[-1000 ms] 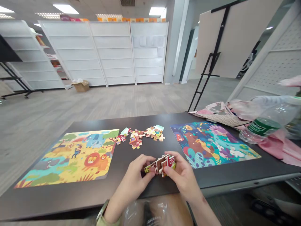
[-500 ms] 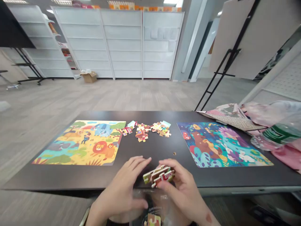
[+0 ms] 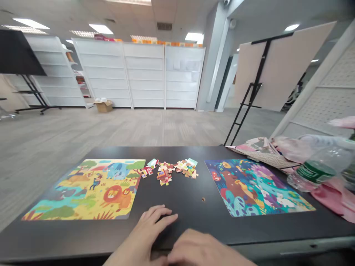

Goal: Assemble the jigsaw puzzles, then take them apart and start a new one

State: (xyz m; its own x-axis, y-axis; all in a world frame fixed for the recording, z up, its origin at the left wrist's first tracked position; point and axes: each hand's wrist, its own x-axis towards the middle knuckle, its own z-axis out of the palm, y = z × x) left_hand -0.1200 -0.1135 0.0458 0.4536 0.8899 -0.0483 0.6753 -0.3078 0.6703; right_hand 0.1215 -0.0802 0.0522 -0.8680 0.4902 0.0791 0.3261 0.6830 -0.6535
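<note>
Across the lower view, a dark table (image 3: pixel 183 192). Bears a savanna puzzle (image 3: pixel 88 188) flat at the left and a blue forest puzzle (image 3: pixel 255 186) flat at the right, well apart, with a bare lane between. Off at the right end, a clear water bottle (image 3: pixel 316 173) lying over pink cloth (image 3: pixel 337 194), outside that lane.

At the lane's far end, the loose puzzle pieces (image 3: pixel 169 170): lie in a low scatter, long axis left to right, leftmost piece just beside the savanna puzzle's far right corner, rightmost short of the blue one.

At the lane's near end, by the table's near edge, the left hand (image 3: pixel 148 231): rests palm down, fingers a little apart and pointing up the lane, clamped on nothing. Just beside it to the right, closer to the edge, the right hand (image 3: pixel 198 249): shows only its back, fingers curled out of sight, so cannot tell whether closed on anything.

Straight ahead of both, the pieces, well apart from the fingertips, nearer the left hand. Between them only bare tabletop and a small round mark (image 3: pixel 203 199); open room on either side before the puzzle edges.
</note>
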